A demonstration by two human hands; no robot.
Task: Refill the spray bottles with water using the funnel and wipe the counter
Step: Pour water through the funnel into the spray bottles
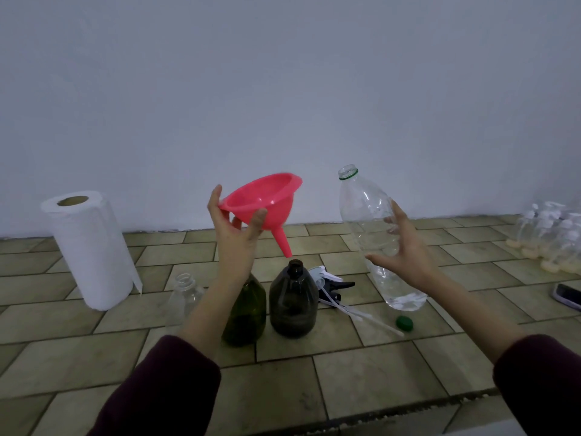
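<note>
Three uncapped spray bottles stand on the tiled bench (361, 366): a clear plastic one (184, 295), a green one (248, 313) mostly hidden behind the person's left forearm, and a dark brown one (294, 302). Their trigger heads with long white dip tubes (333, 289) lie in a heap just right of the brown one.

Left hand (235, 232) holds the pink plastic funnel (265, 204) up in the air, tilted, thumb and fingers (257, 220) pinching its rim, spout hovering just above the brown bottle's mouth but not in it yet. Right hand (405, 250) has the big clear plastic water bottle (374, 234) lifted off the bench, fingers spread around its back, cap off. A green cap (404, 323) sits on the tiles below it.

That water bottle looks nearly empty, only a bit of water at the bottom, so I'd guess it's light and the thin walls will crumple if squeezed. Gripping mid-body seems right. The funnel looks stiff and weightless, so the rim is the obvious spot.

White paper towel roll (91, 250) waits at far left for the wiping part.
</note>
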